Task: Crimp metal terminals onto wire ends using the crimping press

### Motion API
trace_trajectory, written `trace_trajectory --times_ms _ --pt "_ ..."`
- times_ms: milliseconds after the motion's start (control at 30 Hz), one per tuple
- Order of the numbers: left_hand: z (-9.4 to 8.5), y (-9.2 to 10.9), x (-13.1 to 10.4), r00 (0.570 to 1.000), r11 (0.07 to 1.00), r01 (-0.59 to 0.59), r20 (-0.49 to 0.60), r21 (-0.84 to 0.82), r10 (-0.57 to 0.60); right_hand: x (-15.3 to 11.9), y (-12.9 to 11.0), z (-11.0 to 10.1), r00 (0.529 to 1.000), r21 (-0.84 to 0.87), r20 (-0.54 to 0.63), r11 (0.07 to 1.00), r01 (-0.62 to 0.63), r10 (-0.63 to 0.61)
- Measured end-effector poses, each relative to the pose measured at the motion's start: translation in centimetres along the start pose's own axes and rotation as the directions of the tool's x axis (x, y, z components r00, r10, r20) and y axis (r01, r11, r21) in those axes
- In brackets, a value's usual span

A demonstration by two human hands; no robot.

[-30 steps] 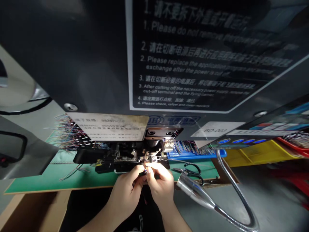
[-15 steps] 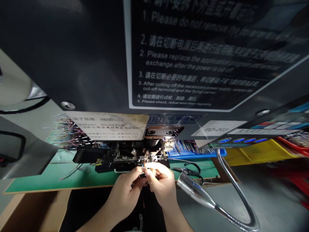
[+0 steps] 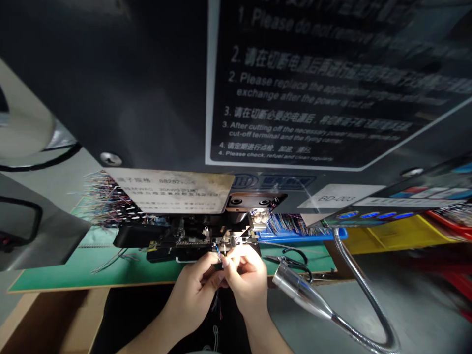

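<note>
Close together in front of the crimping machine's (image 3: 230, 241) lit work point are my left hand (image 3: 201, 282) and my right hand (image 3: 245, 275). Both are closed in a pinch on thin wires (image 3: 219, 251). A blue wire end sticks up between the fingertips, with a pale one beside it. The wires' loose tails (image 3: 220, 307) hang below my hands over dark clothing. My fingers cover most of the wires between these ends.
Black-handled scissors (image 3: 295, 259) lie right of my hands, near a metal gooseneck lamp (image 3: 304, 292). Wire bundles (image 3: 110, 201) are at the left; a blue tray (image 3: 302, 236) holds more at right. The machine's dark housing (image 3: 158, 98) hangs overhead. Loose wires (image 3: 117, 259) lie on the green table (image 3: 73, 273).
The view has shifted slightly. My hands stay in nearly the same place, and the blue wire end shows more clearly above my fingertips, as do the tails below.
</note>
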State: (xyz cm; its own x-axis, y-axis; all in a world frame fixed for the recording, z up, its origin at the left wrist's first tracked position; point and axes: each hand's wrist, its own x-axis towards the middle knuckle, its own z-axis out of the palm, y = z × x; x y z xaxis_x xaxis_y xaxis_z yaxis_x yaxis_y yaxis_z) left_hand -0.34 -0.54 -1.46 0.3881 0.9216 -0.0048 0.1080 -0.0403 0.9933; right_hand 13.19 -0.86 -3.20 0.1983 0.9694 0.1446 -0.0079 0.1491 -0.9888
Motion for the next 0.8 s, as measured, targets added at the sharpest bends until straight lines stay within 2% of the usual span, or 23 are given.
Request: trace_trajectory --times_ms 133,300,800 --pt "0.0 -0.1 -0.1 0.998 0.987 -0.048 -0.038 0.154 0.054 0.1 -0.5 0.1 0.996 -0.084 -0.014 0.993 0.083 -0.084" --pt "-0.1 -0.6 -0.2 0.996 0.974 -0.066 -0.04 0.216 0.076 0.2 -1.1 0.1 0.968 -0.22 -0.013 0.945 0.242 -0.25" --pt "-0.1 -1.0 -0.6 0.993 0.947 -0.088 -0.049 0.309 0.109 0.6 -0.9 -0.4 0.957 -0.255 0.027 0.923 0.287 -0.289"
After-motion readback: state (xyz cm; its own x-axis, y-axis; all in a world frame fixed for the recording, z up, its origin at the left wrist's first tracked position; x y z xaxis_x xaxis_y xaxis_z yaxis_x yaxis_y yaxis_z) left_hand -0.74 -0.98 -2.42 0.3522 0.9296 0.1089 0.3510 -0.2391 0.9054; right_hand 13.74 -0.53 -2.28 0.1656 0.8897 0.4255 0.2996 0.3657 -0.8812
